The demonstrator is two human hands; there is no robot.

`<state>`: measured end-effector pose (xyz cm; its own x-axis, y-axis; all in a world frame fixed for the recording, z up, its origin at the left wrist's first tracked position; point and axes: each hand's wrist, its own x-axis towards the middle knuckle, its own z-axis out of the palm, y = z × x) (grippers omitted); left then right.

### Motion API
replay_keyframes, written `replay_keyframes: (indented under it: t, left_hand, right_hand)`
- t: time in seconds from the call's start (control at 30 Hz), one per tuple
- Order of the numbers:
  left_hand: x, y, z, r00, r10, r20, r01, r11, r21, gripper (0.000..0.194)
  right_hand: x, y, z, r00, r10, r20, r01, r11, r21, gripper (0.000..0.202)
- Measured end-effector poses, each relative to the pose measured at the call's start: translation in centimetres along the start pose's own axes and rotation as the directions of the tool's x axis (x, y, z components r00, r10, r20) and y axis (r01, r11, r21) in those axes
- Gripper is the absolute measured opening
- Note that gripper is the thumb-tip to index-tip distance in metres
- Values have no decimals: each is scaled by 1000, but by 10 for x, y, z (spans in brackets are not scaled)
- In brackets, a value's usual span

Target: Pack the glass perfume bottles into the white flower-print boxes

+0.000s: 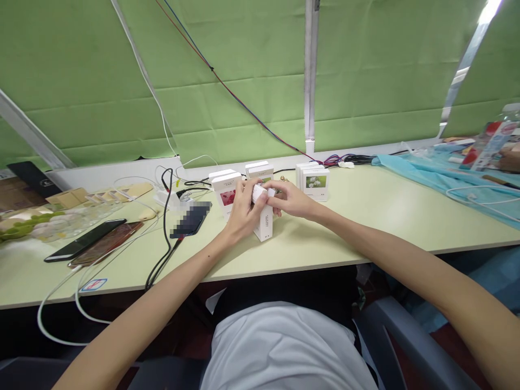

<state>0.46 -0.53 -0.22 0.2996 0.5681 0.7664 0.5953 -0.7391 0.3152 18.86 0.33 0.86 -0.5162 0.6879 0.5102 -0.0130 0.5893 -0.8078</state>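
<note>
A narrow white box [266, 226] with small dark print stands upright on the table in front of me. My left hand [244, 210] is wrapped round its upper part, thumb on the near side. From the right, my right hand [291, 199] pinches at a white flap at the top of the same box; its fingertips are partly hidden. Just behind my left hand stand white boxes with a red flower picture [226, 196]. Another white box group [260, 169] is partly covered by my hands. Further right are white boxes with a white-flower picture [312, 182].
Left of my hands lie a dark phone [190, 219], black cables [164, 238] and two more phones, one black [85, 240] and one brownish [106, 245]. A clear plastic tray [60, 225] sits at far left. At right are blue sheeting [442, 176] and a bottle [495, 138].
</note>
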Motion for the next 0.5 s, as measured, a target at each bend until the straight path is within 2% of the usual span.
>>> replay_keyframes:
  t: [0.27,0.5]
  left_hand:
    - [0,2,0,1000,12,2,-12,1000,1,49]
    - [0,1,1,999,20,-25,-19,1000,15,47]
  right_hand:
    - [0,-1,0,1000,-10,0,10,1000,7,27]
    - [0,-1,0,1000,7,0,-7,1000,12,23]
